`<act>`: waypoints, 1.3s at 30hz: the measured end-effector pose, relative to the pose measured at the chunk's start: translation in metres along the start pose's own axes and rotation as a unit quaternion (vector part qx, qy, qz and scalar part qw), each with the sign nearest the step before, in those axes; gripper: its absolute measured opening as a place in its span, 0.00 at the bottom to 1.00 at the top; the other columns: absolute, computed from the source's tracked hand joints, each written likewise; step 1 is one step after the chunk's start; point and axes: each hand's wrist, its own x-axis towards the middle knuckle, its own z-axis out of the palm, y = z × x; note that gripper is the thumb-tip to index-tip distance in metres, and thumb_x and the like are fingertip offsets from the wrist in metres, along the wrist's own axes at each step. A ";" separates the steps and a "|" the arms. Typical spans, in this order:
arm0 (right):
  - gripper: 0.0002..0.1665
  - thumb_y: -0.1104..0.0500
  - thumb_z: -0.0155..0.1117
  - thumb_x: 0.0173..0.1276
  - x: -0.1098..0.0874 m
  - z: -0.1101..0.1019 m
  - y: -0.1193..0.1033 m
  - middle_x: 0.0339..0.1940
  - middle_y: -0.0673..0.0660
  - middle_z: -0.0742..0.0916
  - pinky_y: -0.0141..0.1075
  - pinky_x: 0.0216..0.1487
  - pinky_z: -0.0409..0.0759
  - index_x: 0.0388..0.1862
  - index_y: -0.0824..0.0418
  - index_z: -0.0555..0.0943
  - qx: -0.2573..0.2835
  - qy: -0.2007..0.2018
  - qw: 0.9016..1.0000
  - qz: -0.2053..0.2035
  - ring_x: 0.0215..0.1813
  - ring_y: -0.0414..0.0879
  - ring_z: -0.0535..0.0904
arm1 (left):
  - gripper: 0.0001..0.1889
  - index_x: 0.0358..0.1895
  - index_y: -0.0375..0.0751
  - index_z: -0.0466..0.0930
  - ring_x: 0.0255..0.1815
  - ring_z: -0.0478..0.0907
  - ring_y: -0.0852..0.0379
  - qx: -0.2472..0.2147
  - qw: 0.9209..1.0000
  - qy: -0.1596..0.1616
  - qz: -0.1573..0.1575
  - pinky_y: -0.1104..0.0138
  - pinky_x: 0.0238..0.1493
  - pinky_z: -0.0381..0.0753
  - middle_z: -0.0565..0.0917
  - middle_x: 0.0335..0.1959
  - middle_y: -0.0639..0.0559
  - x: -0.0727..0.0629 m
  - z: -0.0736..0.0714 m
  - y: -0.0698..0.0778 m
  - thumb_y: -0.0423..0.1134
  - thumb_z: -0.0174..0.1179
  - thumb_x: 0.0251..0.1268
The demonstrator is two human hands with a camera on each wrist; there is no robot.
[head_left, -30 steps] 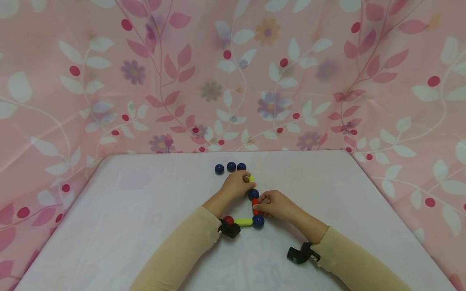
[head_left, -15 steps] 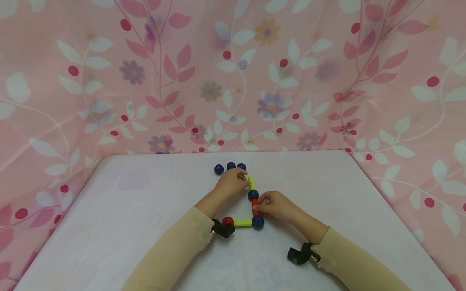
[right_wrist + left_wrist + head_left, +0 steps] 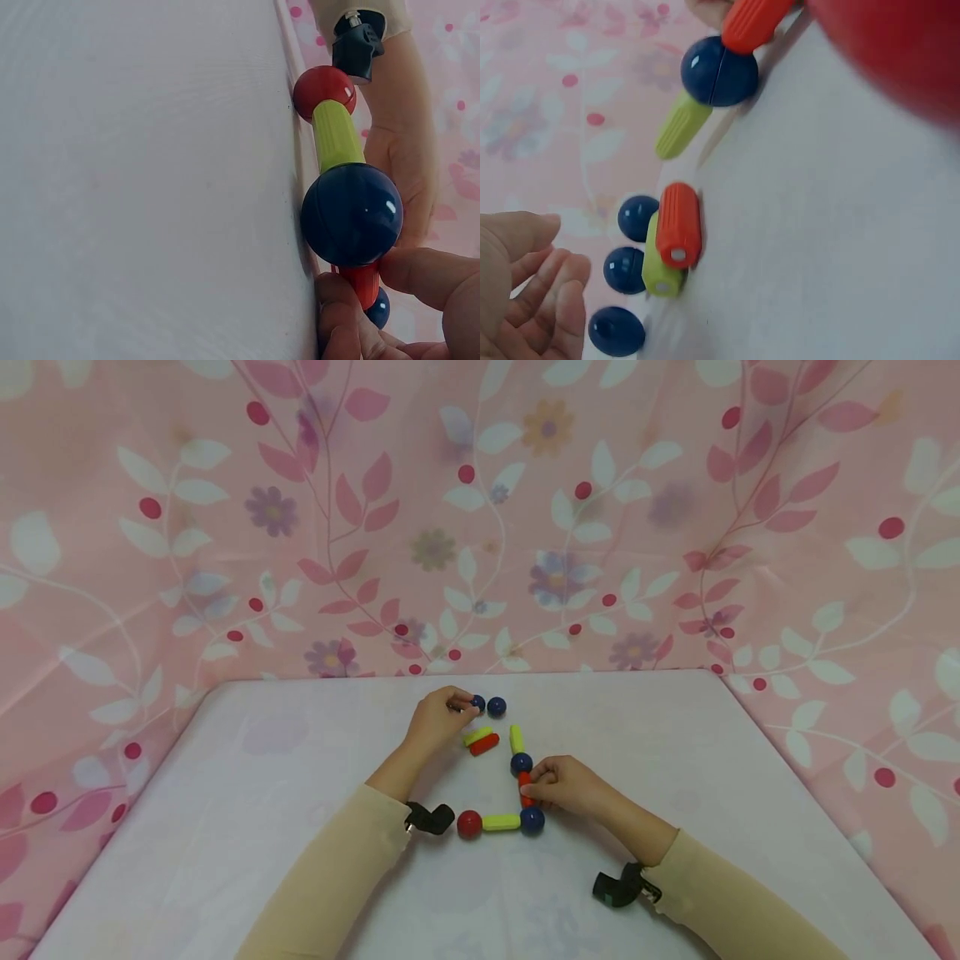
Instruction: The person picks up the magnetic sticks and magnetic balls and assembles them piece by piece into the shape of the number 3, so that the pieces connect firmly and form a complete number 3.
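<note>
My right hand (image 3: 566,783) pinches a red rod (image 3: 361,283) between thumb and fingers. That rod joins two blue balls; from the nearer blue ball (image 3: 532,820) a yellow-green rod (image 3: 501,822) runs left to a red ball (image 3: 470,824). Beyond the farther blue ball (image 3: 521,764) a second yellow-green rod (image 3: 516,739) points away. My left hand (image 3: 437,724) hovers beside three loose blue balls, fingers slightly bent and holding nothing in the left wrist view. Its fingers mostly hide the leftmost loose ball (image 3: 616,331) from the head view.
A loose red rod (image 3: 484,744) and a loose yellow-green rod (image 3: 477,736) lie side by side near the loose balls. The white-covered table (image 3: 300,727) ends at a pink floral cloth (image 3: 480,527) behind. A small black camera (image 3: 618,887) sits on the right wrist.
My left hand has moved left, away from the far yellow-green rod towards the loose blue balls, uncovering the two loose rods. The right hand has kept its grip on the red rod.
</note>
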 end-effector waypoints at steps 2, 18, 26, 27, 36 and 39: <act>0.14 0.58 0.70 0.67 0.000 0.000 0.000 0.26 0.52 0.86 0.36 0.33 0.80 0.44 0.67 0.80 -0.001 0.002 1.000 0.005 0.29 0.44 0.79 | 0.15 0.51 0.39 0.84 0.40 0.80 0.53 -0.015 1.000 0.023 0.005 0.61 0.45 0.79 0.85 0.40 0.50 0.002 -0.003 -0.006 0.42 0.68 0.65; 0.14 0.58 0.71 0.67 -0.001 -0.001 -0.001 0.26 0.53 0.86 0.36 0.34 0.79 0.43 0.67 0.80 0.001 0.008 1.000 0.010 0.30 0.44 0.78 | 0.28 0.66 0.43 0.75 0.66 0.71 0.43 -0.046 0.997 -0.002 -0.065 0.52 0.66 0.72 0.76 0.64 0.41 0.017 -0.008 -0.033 0.43 0.70 0.63; 0.13 0.58 0.71 0.67 0.000 0.001 -0.001 0.26 0.52 0.86 0.35 0.34 0.79 0.43 0.66 0.80 0.003 0.014 1.000 0.025 0.30 0.44 0.78 | 0.25 0.64 0.42 0.78 0.58 0.73 0.44 -0.037 0.997 -0.017 -0.068 0.54 0.66 0.71 0.78 0.59 0.41 0.018 -0.003 -0.040 0.41 0.69 0.64; 0.13 0.58 0.71 0.67 0.000 0.001 -0.001 0.26 0.53 0.86 0.35 0.34 0.79 0.43 0.66 0.80 0.003 0.015 1.000 0.026 0.30 0.44 0.78 | 0.24 0.63 0.43 0.79 0.56 0.73 0.45 -0.037 0.997 -0.014 -0.066 0.54 0.65 0.72 0.79 0.58 0.42 0.018 -0.002 -0.040 0.40 0.69 0.64; 0.14 0.57 0.72 0.66 -0.001 0.001 -0.001 0.26 0.52 0.85 0.35 0.33 0.78 0.44 0.65 0.80 -0.003 0.020 0.999 0.033 0.29 0.44 0.77 | 0.19 0.59 0.43 0.82 0.51 0.73 0.46 -0.031 0.998 0.000 -0.058 0.56 0.60 0.74 0.81 0.51 0.44 0.017 0.003 -0.042 0.39 0.67 0.65; 0.14 0.57 0.72 0.66 -0.002 0.001 -0.001 0.26 0.52 0.85 0.35 0.33 0.78 0.43 0.65 0.80 -0.001 0.021 0.999 0.033 0.29 0.44 0.77 | 0.19 0.59 0.43 0.82 0.50 0.73 0.46 -0.032 0.998 0.004 -0.058 0.56 0.58 0.74 0.81 0.50 0.43 0.017 0.002 -0.042 0.39 0.68 0.65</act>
